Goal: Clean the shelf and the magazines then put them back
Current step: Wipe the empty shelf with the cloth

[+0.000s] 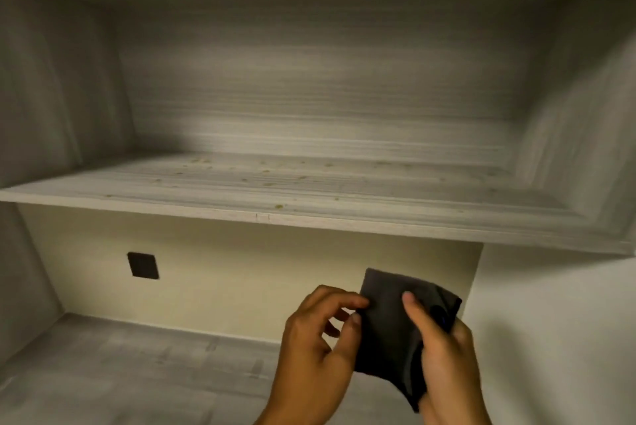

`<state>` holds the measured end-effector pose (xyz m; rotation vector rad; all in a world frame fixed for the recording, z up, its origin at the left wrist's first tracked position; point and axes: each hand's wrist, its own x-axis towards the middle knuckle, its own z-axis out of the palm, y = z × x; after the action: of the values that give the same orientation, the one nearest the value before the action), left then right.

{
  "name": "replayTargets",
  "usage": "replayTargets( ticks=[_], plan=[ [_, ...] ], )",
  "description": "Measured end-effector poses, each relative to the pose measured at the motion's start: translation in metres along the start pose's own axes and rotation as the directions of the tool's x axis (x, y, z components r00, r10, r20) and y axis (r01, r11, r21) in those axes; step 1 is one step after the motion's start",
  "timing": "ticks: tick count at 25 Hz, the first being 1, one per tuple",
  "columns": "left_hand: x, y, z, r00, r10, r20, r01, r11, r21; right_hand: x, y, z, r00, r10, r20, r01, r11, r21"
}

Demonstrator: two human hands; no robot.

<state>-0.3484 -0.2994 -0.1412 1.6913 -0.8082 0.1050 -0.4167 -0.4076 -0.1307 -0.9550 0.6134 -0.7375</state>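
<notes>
Both hands are holding a dark folded cloth (pixel 389 331) in the near right of the scene, below the shelf (pixel 241 190). The left hand (pixel 316 338) is pinching the cloth's left edge between thumb and fingertips; the right hand (pixel 444 352) is gripping it — thumb lying across the front, fingers curled behind. The shelf's pale board is showing small yellowish specks (pixel 278 206) — mostly toward the far side.

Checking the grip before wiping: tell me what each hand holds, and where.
Both hold the dark cloth: left hand pinches its left edge, right hand grips its right side.
</notes>
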Motion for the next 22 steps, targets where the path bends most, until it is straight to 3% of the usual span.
replayTargets(
  ticks=[3, 6, 8, 10, 11, 12, 13, 15, 16, 18, 21, 22],
  plan=[
    [0.015, 0.003, -0.015, 0.998, 0.059, -0.010, -0.060, 0.996, -0.061, 0.003, -0.049, 0.010, 0.972, -0.230, -0.049, 0.228, 0.972, -0.057],
    [0.028, -0.004, -0.034, 0.998, 0.057, -0.008, -0.058, 0.989, -0.136, 0.007, -0.086, 0.039, 0.875, -0.482, 0.051, 0.484, 0.862, -0.149],
    [0.036, -0.016, -0.051, 0.997, 0.077, -0.021, -0.079, 0.983, -0.168, 0.011, -0.105, 0.074, 0.706, -0.704, 0.075, 0.686, 0.653, -0.320],
    [0.043, -0.027, -0.072, 0.994, 0.101, -0.030, -0.105, 0.980, -0.170, 0.019, -0.107, 0.105, 0.477, -0.850, 0.225, 0.809, 0.324, -0.490],
    [0.047, -0.032, -0.081, 0.992, 0.117, -0.050, -0.124, 0.978, -0.169, 0.028, -0.101, 0.118, 0.364, -0.872, 0.327, 0.808, 0.121, -0.577],
    [0.051, -0.036, -0.091, 0.987, 0.137, -0.085, -0.150, 0.975, -0.165, 0.038, -0.094, 0.129, 0.337, -0.838, 0.429, 0.769, -0.018, -0.639],
    [0.055, -0.039, -0.099, 0.980, 0.157, -0.124, -0.175, 0.972, -0.159, 0.045, -0.084, 0.138, 0.416, -0.752, 0.511, 0.715, -0.077, -0.695],
    [0.061, -0.044, -0.114, 0.964, 0.188, -0.187, -0.218, 0.963, -0.156, 0.043, -0.054, 0.151, 0.646, -0.489, 0.586, 0.610, -0.131, -0.781],
    [0.064, -0.046, -0.120, 0.958, 0.198, -0.209, -0.232, 0.960, -0.156, 0.037, -0.041, 0.155, 0.710, -0.364, 0.602, 0.565, -0.215, -0.796],
    [0.067, -0.050, -0.131, 0.948, 0.206, -0.242, -0.248, 0.955, -0.161, 0.024, -0.028, 0.156, 0.764, -0.221, 0.606, 0.538, -0.299, -0.788],
    [0.070, -0.050, -0.141, 0.926, 0.213, -0.312, -0.270, 0.951, -0.152, 0.014, -0.031, 0.167, 0.795, -0.153, 0.587, 0.560, -0.186, -0.807],
    [0.072, -0.048, -0.143, 0.913, 0.233, -0.336, -0.293, 0.946, -0.140, 0.012, -0.024, 0.178, 0.775, -0.137, 0.617, 0.588, -0.203, -0.783]
  ],
)
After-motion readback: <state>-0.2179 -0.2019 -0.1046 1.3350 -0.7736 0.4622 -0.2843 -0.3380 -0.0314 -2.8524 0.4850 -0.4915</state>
